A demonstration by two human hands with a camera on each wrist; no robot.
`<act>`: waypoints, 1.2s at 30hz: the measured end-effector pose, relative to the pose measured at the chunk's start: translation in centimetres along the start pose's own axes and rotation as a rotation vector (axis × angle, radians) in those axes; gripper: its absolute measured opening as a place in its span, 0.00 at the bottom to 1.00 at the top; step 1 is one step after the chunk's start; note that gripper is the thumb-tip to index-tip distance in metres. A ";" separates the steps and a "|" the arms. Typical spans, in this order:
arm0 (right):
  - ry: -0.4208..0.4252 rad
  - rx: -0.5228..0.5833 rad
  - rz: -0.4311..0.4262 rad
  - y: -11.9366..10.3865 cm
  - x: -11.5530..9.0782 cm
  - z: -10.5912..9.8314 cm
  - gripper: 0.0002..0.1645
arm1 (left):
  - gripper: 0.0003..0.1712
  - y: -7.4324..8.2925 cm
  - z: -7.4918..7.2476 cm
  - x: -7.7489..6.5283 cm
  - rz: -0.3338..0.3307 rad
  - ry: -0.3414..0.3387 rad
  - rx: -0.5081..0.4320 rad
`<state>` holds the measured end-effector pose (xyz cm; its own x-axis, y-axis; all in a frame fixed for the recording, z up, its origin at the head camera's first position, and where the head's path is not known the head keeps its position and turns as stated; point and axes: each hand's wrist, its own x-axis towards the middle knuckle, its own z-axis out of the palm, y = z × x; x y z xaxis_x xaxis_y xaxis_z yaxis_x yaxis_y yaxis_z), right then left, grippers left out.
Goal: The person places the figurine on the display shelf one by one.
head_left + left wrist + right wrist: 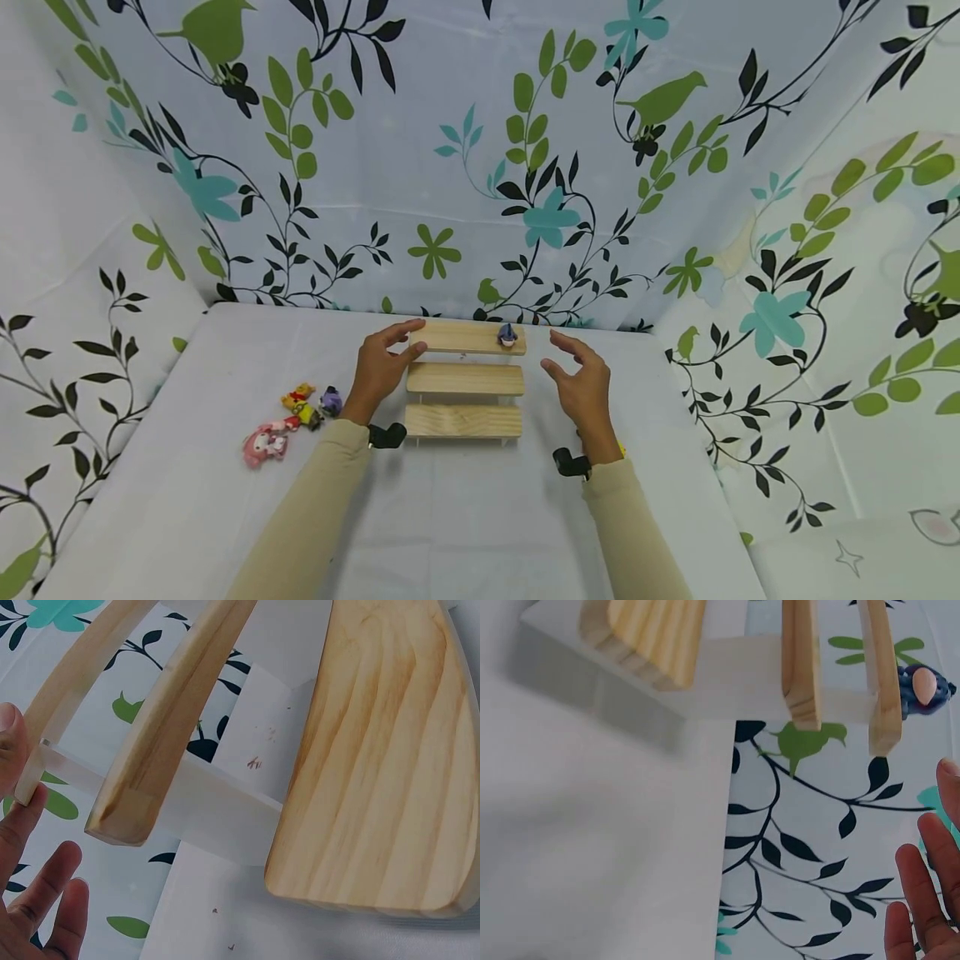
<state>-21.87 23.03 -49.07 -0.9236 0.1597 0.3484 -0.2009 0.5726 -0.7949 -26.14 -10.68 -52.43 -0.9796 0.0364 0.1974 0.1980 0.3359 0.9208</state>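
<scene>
Beige sleeves [300, 508] flank a three-tier wooden stand [465, 380]

Between the forearms, a white table [465, 525] runs up to the stand's lowest board [463, 422], with a broad strip of room along that front edge. Black wrist mounts [387, 436] sit at both cuffs, the left one just beside the lowest board's end. Something yellow [621, 450] shows partly behind the right wrist. Out to the left lies a pink figure [264, 444]; a yellow figure [303, 410] and a purple figure [331, 402] rest a little farther off, near the left wrist.

The right hand [585, 383] holds nothing, thumb and fingers apart, with a gap between it and the stand's right side. The left hand [381, 367] pinches the left end of the top board [457, 337] between thumb and forefinger, its other fingers off the wood. Close to that board's right end sits a blue figure [507, 335]. Just beyond, the table's far edge meets a leaf-printed cloth [480, 167].
</scene>
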 end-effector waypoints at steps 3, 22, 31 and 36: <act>0.016 -0.010 0.013 0.6 -0.5 -0.6 0.30 | 0.27 -0.1 0.0 0.0 0.001 0.000 -0.005; 0.054 -0.043 0.155 4.9 -3.7 -3.9 0.28 | 0.26 -0.3 0.1 0.1 -0.001 -0.007 -0.037; 0.046 -0.078 0.231 7.3 -5.3 -4.9 0.25 | 0.27 -0.3 0.1 0.2 -0.002 -0.007 -0.026; 0.012 -0.107 0.316 8.2 -6.4 -5.3 0.26 | 0.27 -0.4 0.1 0.2 0.006 -0.003 -0.026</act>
<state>-15.89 30.98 -55.14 -0.9307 0.3520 0.0994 0.1310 0.5745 -0.8079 -26.41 -10.70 -52.77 -0.9786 0.0413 0.2014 0.2042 0.3115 0.9281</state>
